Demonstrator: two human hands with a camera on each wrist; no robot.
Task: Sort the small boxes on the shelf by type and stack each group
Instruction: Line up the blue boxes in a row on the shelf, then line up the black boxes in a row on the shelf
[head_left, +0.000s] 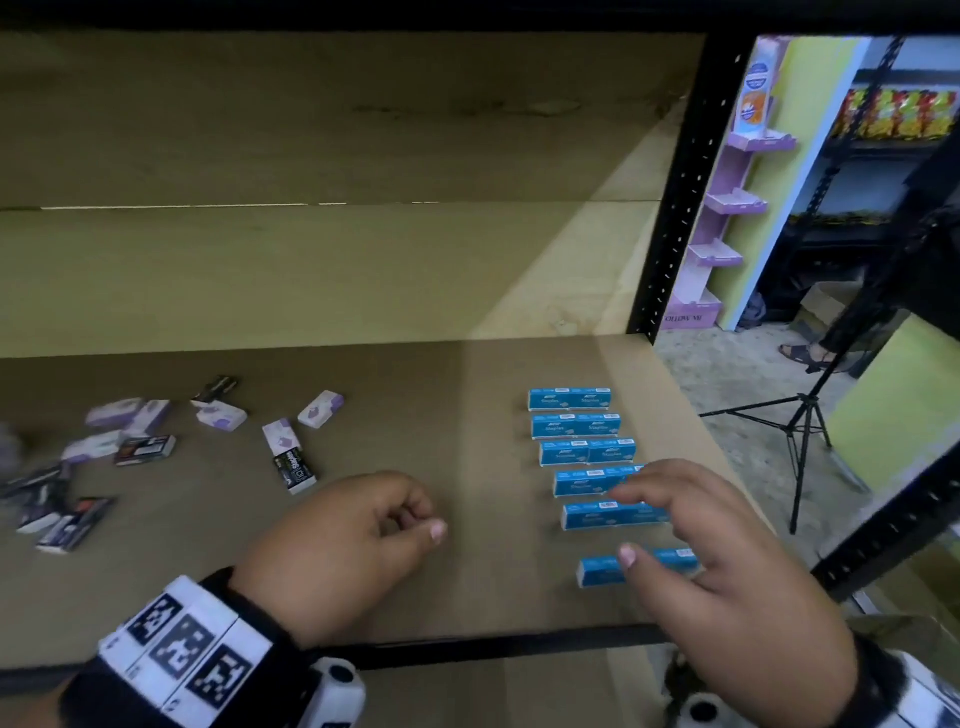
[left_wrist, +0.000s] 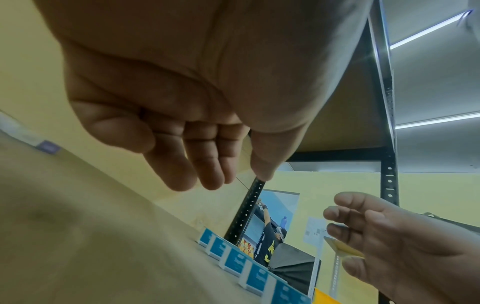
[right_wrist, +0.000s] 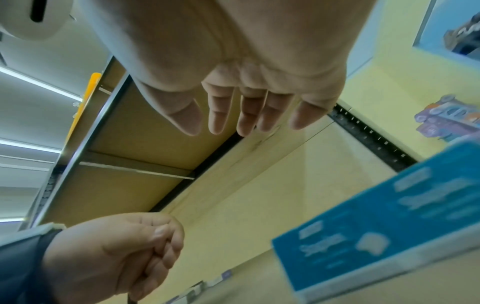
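Observation:
Several blue staple boxes (head_left: 575, 425) lie in a column on the right of the brown shelf board (head_left: 457, 415); the nearest one (head_left: 597, 570) sits apart by the front edge. My right hand (head_left: 639, 525) hovers over the nearer blue boxes with fingers spread, its thumb above the nearest box, holding nothing. My left hand (head_left: 415, 519) rests mid-shelf, fingers loosely curled and empty. Purple-and-white boxes (head_left: 319, 409) and black boxes (head_left: 295, 470) lie scattered at the left. The left wrist view shows the blue boxes (left_wrist: 235, 262) in a row; the right wrist view shows one blue box (right_wrist: 376, 226) close below my right hand (right_wrist: 244, 127).
A black perforated upright (head_left: 675, 208) bounds the shelf on the right, and a black rail (head_left: 493, 647) runs along its front edge. Beyond the upright stand a tripod (head_left: 800, 431) and a purple display stand (head_left: 727, 208). Bare board lies between the two groups of boxes.

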